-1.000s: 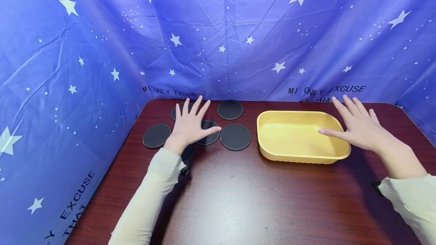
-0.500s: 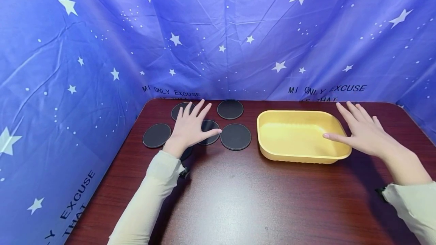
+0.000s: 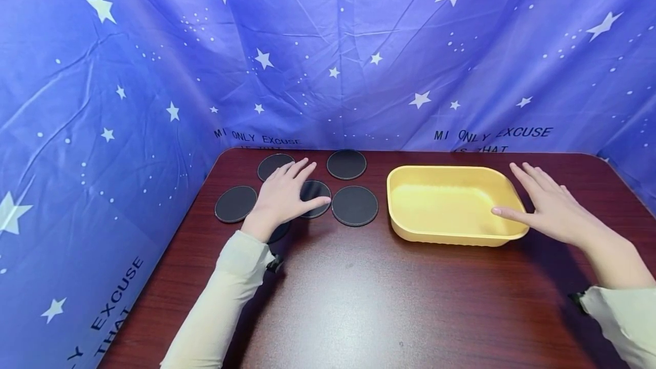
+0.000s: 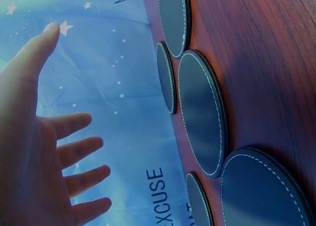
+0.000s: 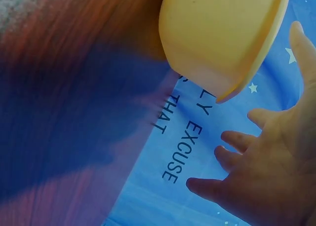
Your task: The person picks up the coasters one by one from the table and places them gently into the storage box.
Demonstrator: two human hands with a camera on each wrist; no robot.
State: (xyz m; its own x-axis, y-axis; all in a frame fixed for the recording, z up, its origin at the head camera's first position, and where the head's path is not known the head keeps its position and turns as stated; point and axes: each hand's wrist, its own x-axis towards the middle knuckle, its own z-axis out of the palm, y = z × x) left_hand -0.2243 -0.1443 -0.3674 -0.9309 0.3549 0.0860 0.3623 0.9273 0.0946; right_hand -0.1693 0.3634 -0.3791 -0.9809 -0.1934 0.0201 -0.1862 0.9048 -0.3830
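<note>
Several round black coasters with pale stitched edges lie at the table's back left. Over them hovers my left hand [image 3: 282, 195], fingers extended and holding nothing; it partly covers the middle coaster [image 3: 315, 198] and a nearer coaster [image 3: 279, 232]. In the left wrist view a coaster [image 4: 201, 112] lies flat, apart from the fingers. To the right stands a yellow rectangular tub [image 3: 456, 238], nothing visible in it. Above its right end is my right hand [image 3: 556, 209], thumb stretched over the rim, fingers spread. The right wrist view shows a gap between that hand and the tub [image 5: 217, 33].
A dark red wooden table [image 3: 389, 300] spans the front, glossy with a bright reflection. Blue star-printed cloth [image 3: 338, 56] hangs behind it and along its sides. Other coasters [image 3: 355, 206] lie between the left hand and the tub.
Both hands have lowered and tilted a little; the left fingers have drawn closer together. My right hand has shifted slightly rightward and nearer to me. Coasters and tub have stayed in place.
</note>
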